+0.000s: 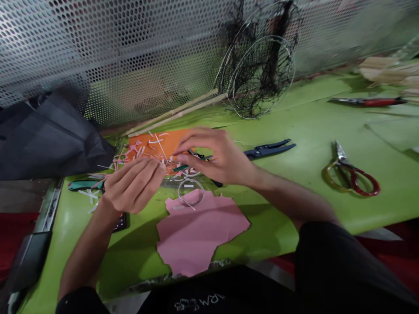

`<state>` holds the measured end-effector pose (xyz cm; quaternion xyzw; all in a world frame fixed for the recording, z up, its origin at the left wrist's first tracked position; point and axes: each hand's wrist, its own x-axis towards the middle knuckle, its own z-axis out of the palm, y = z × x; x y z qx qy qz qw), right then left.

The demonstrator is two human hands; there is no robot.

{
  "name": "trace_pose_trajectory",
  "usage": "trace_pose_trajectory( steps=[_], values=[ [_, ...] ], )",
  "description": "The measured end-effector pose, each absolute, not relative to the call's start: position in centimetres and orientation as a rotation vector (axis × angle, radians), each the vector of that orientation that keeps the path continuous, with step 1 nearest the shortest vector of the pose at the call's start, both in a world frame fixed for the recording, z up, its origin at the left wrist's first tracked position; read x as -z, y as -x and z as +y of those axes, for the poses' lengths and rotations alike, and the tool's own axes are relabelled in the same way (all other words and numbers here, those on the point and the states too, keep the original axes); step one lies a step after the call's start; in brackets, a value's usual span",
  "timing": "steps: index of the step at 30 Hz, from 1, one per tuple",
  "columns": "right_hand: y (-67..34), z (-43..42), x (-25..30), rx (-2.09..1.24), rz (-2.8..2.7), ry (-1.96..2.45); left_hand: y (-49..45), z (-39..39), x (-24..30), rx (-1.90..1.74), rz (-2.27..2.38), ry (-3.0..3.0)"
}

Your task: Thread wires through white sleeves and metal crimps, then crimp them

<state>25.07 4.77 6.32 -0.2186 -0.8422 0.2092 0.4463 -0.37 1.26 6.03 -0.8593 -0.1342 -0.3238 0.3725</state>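
My left hand (135, 184) is held above the table with its fingers pressed together in a pinch; a tiny pale bit shows at the fingertips, too small to name. Facing it, my right hand (216, 159) curves its thumb and index finger until the tips nearly meet, and anything between them is too fine to make out. Below and between the hands lie thin wires and white paper scraps on an orange sheet (176, 137). A coil of wire (190, 192) rests on a ragged pink sheet (199, 231) nearer my body.
Right of my hands lie dark-handled cutters (270, 149), red-handled scissors (353, 174) and red pliers (369, 101). Wire hoops with black netting (262, 74) lean on the perforated metal panel (157, 48). Leftward are a black bag (52, 135), a green-handled tool (85, 185) and a phone (120, 222).
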Motion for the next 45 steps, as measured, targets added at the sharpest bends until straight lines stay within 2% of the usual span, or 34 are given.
trace_pose_trajectory(
  steps=[8, 13, 15, 18, 23, 28, 31, 34, 39, 41, 45],
  values=[
    [-24.5, 6.4, -5.0, -1.505, -1.892, 0.405, 0.0, 1.1, -6.5, 0.73, -0.212, 2.318],
    [-24.2, 7.1, -4.0, -1.819, -1.818, 0.255, -0.2, 1.1, -6.2, 0.72, -0.18, 2.279],
    [-24.0, 7.0, -3.7, -1.785, -1.815, 0.173, -0.3, 1.2, -5.5, 0.871, -0.244, 2.328],
    [-23.6, 6.2, -3.5, -1.513, -1.777, 0.116, -0.9, 1.3, -4.1, 1.256, -0.465, 2.345],
    [-22.9, 5.0, -3.1, -0.814, -1.765, 0.085, -3.3, 0.0, -3.5, 1.693, -0.911, 2.316],
    [-24.1, 6.1, -2.3, 0.056, -1.86, 0.086, -5.5, -1.3, -4.4, 2.263, -1.47, 2.516],
    [-25.1, 7.0, -2.2, 0.386, -1.92, -0.018, -5.7, -1.3, -4.9, 2.327, -1.593, 2.686],
    [-25.1, 7.5, -2.5, 0.381, -1.85, -0.043, -5.1, -0.9, -5.3, 2.169, -1.45, 2.611],
    [-24.9, 7.5, -3.7, 0.321, -1.755, 0.092, -3.0, 0.1, -5.3, 1.656, -1.082, 2.379],
    [-25.1, 7.1, -4.4, 0.105, -1.782, 0.137, -2.1, 0.5, -5.1, 1.546, -0.96, 2.308],
    [-25.3, 6.6, -5.4, -0.704, -1.879, 0.261, -0.9, 1.1, -4.7, 1.375, -0.696, 2.219]
  ],
)
